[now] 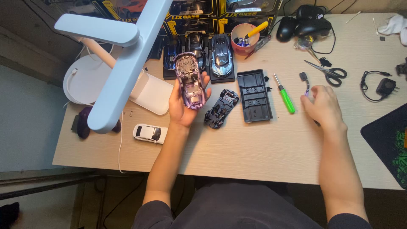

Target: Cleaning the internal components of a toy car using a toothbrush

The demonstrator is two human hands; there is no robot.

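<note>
My left hand (183, 104) cradles the purple car body shell (189, 80) upside down, its hollow underside facing me. The fingers curl loosely around both flanks and the palm sits under the lower end, so the shell is resting in a cup, not pinched. That is the first risk: if I tilt the wrist, the smooth shell could slide off my palm and drop onto the desk (254, 144), or onto the black chassis (221, 108) lying just beside my hand.

My right hand (323, 106) lies flat on the desk with the fingertips on a small purple piece (307, 90). I think it is pressing or pinching that piece, but the fingers cover most of it, so I cannot tell whether it is actually gripped. Something so small could skid away under a careless fingertip and be lost among the clutter.

Between my hands lie the black base tray (253, 96) and the green-handled screwdriver (285, 94). The screwdriver is round and could roll if my right wrist sweeps over it. A few tiny dark bits, probably screws, sit near the tray's upper corner, and a nudge to the tray could scatter them.

Farther out, the scissors (328, 73) lie open near my right hand, blades toward it. The white lamp arm (127, 63) overhangs the left of the desk, close enough that lifting the shell could knock it. The white toy car (149, 133) sits below it.
</note>
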